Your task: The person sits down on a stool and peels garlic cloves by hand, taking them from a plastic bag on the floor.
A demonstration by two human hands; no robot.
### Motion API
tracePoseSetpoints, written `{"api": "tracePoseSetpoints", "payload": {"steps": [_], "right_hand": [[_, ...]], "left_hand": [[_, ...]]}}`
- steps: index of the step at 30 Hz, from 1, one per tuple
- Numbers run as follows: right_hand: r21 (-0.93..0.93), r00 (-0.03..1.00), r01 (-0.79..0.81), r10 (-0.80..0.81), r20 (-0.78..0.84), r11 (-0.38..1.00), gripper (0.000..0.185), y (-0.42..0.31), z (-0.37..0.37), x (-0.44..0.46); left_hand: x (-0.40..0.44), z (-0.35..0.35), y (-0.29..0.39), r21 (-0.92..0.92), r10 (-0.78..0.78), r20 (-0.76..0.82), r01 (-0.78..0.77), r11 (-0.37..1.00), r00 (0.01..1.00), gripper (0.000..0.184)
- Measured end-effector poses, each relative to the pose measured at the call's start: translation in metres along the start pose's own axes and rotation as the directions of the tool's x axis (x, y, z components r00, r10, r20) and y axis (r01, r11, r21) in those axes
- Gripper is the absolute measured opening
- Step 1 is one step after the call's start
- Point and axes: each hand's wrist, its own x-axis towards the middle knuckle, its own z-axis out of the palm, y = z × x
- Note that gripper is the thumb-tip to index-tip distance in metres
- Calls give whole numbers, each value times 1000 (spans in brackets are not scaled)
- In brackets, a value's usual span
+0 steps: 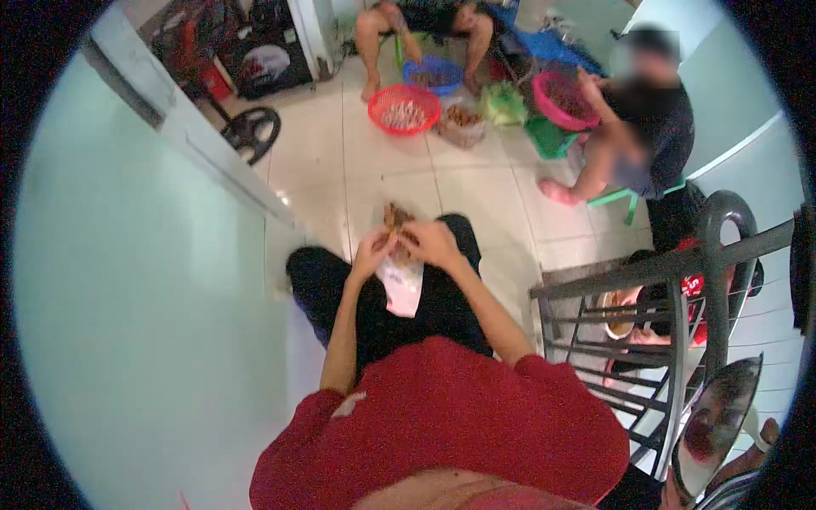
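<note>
My left hand (371,252) and my right hand (429,244) meet in front of my lap, their fingers closed around something small and brownish that I cannot make out. Right beneath them a pale plastic bag (402,289) lies between my knees. Brown pieces (396,215) show just beyond my fingertips, apparently at the bag's far end. The fingertips partly cover whatever is between them.
Ahead on the tiled floor are a red basket (404,110) with pale pieces, a blue basket (433,76) and a bag of brown pieces (461,126). A seated person (654,110) has a pink basket (563,100). Metal railing (629,268) stands right, a wall (153,297) left.
</note>
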Motion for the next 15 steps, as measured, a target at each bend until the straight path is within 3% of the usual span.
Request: {"api": "tracePoseSetpoints", "payload": {"steps": [1,2,4,8,15], "right_hand": [[36,997,44,-42,-58,998,27,0,2,-1],[7,1000,17,-17,-3,1000,28,-4,0,-1],[-30,1000,-29,29,0,999,27,-10,-4,-1],[-2,998,-2,2,-67,1000,26,-5,1,0],[29,998,-8,9,-56,1000,30,-5,0,0]], "left_hand": [[0,1,-4,-14,-34,-17,34,999,999,23],[-1,4,-6,-27,-64,-32,63,998,997,23],[-3,6,19,40,-17,7,17,999,1000,23],[3,7,3,-33,11,-32,-12,999,999,20],[5,8,3,41,53,-65,-51,998,996,21]]}}
